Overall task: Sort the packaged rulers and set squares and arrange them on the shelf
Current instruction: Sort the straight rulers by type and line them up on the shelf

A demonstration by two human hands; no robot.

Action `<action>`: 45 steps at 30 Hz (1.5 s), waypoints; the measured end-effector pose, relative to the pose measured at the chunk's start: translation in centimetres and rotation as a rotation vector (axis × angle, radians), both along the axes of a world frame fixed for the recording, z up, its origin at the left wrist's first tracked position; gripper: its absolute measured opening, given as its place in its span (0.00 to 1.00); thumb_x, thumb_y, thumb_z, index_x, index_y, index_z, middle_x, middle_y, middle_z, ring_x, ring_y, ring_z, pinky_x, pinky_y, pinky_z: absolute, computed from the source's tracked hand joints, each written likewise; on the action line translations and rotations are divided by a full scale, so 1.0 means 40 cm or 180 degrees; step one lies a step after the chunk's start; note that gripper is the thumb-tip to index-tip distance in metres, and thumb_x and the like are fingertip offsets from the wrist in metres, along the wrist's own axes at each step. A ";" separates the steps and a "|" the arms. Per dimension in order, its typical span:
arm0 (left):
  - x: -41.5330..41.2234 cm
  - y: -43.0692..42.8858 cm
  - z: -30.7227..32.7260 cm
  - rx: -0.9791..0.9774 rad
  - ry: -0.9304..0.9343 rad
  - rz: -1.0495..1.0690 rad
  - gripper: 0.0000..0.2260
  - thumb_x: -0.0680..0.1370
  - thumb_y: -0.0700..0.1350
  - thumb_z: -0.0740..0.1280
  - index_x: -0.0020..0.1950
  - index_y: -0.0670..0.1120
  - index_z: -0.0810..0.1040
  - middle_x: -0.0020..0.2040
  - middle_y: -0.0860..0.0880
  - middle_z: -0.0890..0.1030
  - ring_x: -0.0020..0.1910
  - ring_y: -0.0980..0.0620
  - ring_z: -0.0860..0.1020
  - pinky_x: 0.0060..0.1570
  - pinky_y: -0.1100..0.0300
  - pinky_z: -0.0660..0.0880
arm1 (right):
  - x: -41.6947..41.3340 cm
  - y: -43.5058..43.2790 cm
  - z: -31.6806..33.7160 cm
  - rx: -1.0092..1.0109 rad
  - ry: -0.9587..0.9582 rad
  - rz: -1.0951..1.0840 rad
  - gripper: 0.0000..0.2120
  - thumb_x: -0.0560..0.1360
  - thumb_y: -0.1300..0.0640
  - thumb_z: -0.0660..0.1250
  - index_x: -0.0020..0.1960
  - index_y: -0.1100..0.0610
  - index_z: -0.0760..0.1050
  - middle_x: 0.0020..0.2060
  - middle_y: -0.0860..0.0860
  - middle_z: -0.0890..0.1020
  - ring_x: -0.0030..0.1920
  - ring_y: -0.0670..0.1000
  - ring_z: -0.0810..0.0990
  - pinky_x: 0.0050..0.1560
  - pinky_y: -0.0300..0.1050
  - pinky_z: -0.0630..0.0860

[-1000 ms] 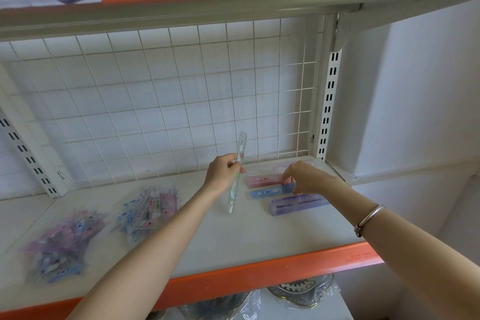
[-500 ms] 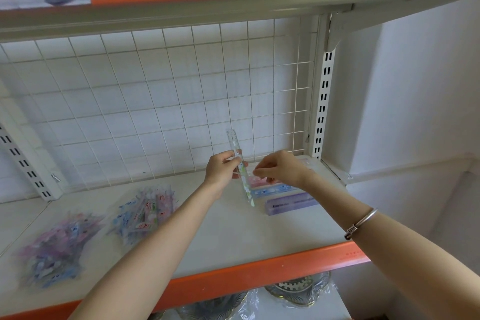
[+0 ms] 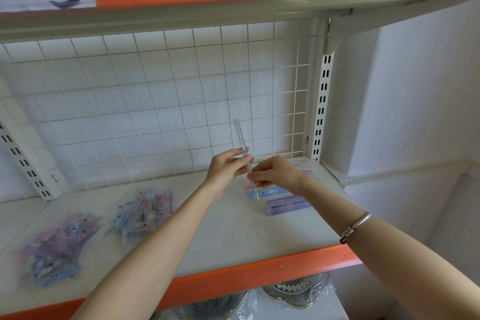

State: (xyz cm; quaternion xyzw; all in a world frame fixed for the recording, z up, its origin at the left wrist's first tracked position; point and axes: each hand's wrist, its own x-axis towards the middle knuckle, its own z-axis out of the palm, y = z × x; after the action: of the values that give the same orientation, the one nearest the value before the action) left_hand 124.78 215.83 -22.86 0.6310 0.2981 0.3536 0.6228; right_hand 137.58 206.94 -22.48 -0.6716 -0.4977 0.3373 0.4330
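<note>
White shelf board [image 3: 233, 228] with an orange front lip, backed by a wire grid [image 3: 155, 112]. At far left, one heap of small packets [image 3: 52, 249], probably set squares; beside it, a second heap [image 3: 144, 213]. At right rear, a row of boxed ruler sets [image 3: 285, 206] lying side by side. Left hand [image 3: 224, 170] pinching the clear ruler [image 3: 240, 138] at mid-length; right hand [image 3: 278, 174] pinching its lower part. Ruler near upright, just above the boxes. For a clean placement: tip flat, align parallel with the row, release only once fully supported.
</note>
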 end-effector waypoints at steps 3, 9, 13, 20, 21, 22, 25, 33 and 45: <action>0.004 0.000 -0.002 0.0156 0.0079 0.0160 0.14 0.74 0.40 0.72 0.59 0.44 0.80 0.44 0.48 0.84 0.46 0.56 0.82 0.47 0.67 0.78 | 0.007 -0.007 -0.002 0.0110 -0.0324 -0.0116 0.08 0.71 0.60 0.73 0.48 0.63 0.82 0.40 0.60 0.83 0.40 0.49 0.80 0.51 0.45 0.78; 0.005 0.015 0.000 0.1288 0.0979 0.0707 0.16 0.70 0.42 0.76 0.57 0.47 0.82 0.45 0.52 0.81 0.42 0.54 0.78 0.40 0.71 0.70 | 0.015 -0.026 0.018 0.1096 -0.1604 -0.0644 0.02 0.70 0.64 0.72 0.43 0.59 0.82 0.37 0.52 0.83 0.37 0.47 0.79 0.40 0.31 0.74; -0.003 0.015 -0.011 0.2127 0.1770 0.0598 0.17 0.71 0.42 0.75 0.60 0.49 0.81 0.54 0.50 0.80 0.46 0.54 0.74 0.45 0.64 0.68 | 0.030 -0.032 0.012 0.1502 -0.2416 -0.0405 0.08 0.69 0.67 0.72 0.47 0.61 0.80 0.43 0.53 0.80 0.43 0.48 0.75 0.46 0.38 0.72; -0.005 -0.006 -0.013 0.2267 0.1863 0.0274 0.18 0.69 0.40 0.77 0.58 0.46 0.82 0.54 0.48 0.83 0.54 0.51 0.79 0.54 0.63 0.71 | 0.033 -0.020 0.008 0.0549 -0.2929 -0.0073 0.21 0.72 0.56 0.72 0.64 0.58 0.75 0.60 0.53 0.78 0.61 0.53 0.75 0.62 0.42 0.69; -0.007 -0.007 -0.012 0.2229 0.1806 0.0275 0.18 0.69 0.40 0.77 0.58 0.45 0.82 0.54 0.49 0.83 0.55 0.52 0.79 0.54 0.64 0.71 | 0.031 -0.021 0.010 0.0448 -0.2899 -0.0048 0.20 0.73 0.56 0.72 0.64 0.58 0.75 0.59 0.53 0.79 0.59 0.52 0.76 0.61 0.41 0.70; -0.010 -0.007 -0.012 0.2216 0.1782 0.0253 0.18 0.69 0.40 0.77 0.58 0.45 0.82 0.54 0.49 0.83 0.55 0.53 0.79 0.54 0.65 0.70 | 0.031 -0.023 0.011 0.0390 -0.2829 -0.0026 0.19 0.73 0.57 0.71 0.63 0.58 0.76 0.58 0.53 0.80 0.57 0.52 0.78 0.58 0.40 0.71; -0.024 -0.001 -0.012 0.2284 0.1827 0.0167 0.19 0.68 0.42 0.78 0.58 0.45 0.82 0.53 0.49 0.83 0.52 0.54 0.79 0.53 0.65 0.70 | 0.031 -0.028 0.015 0.0327 -0.2685 0.0009 0.17 0.73 0.58 0.72 0.61 0.60 0.77 0.55 0.54 0.81 0.54 0.51 0.79 0.55 0.38 0.72; -0.042 0.004 -0.016 0.2289 0.1778 0.0127 0.16 0.67 0.43 0.78 0.54 0.44 0.83 0.51 0.48 0.84 0.49 0.54 0.80 0.52 0.64 0.73 | 0.040 -0.031 0.007 0.0287 -0.2474 0.0039 0.18 0.72 0.59 0.72 0.61 0.59 0.77 0.56 0.53 0.81 0.55 0.49 0.79 0.55 0.35 0.72; -0.035 0.007 -0.043 0.2485 0.1987 0.0447 0.24 0.67 0.50 0.78 0.61 0.49 0.77 0.56 0.53 0.80 0.56 0.53 0.76 0.55 0.59 0.71 | 0.086 -0.035 0.006 0.0207 -0.2429 -0.0307 0.17 0.73 0.67 0.69 0.62 0.61 0.77 0.58 0.55 0.80 0.59 0.52 0.78 0.62 0.39 0.72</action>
State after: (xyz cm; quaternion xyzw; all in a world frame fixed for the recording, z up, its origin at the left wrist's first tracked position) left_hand 123.38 216.10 -24.57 0.8710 0.3574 0.2741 0.1962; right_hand 141.02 205.55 -22.22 -0.7574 -0.6014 0.0264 0.2531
